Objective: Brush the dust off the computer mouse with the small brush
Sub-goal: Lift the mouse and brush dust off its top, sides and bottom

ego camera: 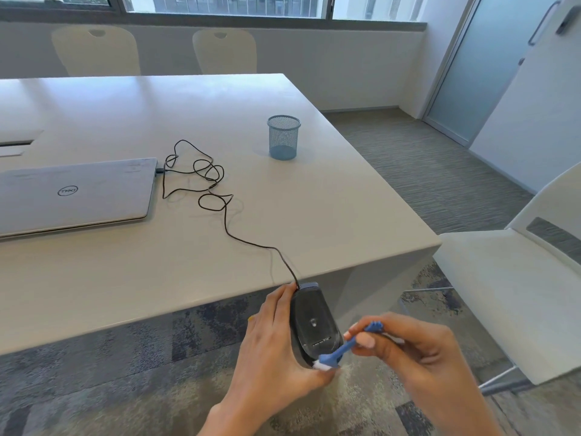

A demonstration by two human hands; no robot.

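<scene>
Just off the near edge of the pale matte tabletop (195,121), I am holding the black wired computer mouse (316,324) in the air with its underside turned up toward me. My left hand (276,350) is wrapping around the mouse's left side and near end, fingers closed on its body. My right hand (418,350) is pinching the handle of the small blue plastic brush (349,344) between thumb and fingertips, the other fingers curled in. The brush's white bristles (322,366) are touching the near end of the mouse's underside, beside my left thumb.

The thin black cable (226,215) is running from the mouse's far end up onto the table, looping loosely several times and plugging into the right side of the closed silver laptop (75,196) lying on the left. A blue wire-mesh pen cup (283,137) is standing upright farther back on the right, well apart from the laptop. A white chair (515,278) is sitting off the table's right corner, and two more pale chairs (224,51) are standing at the far side.
</scene>
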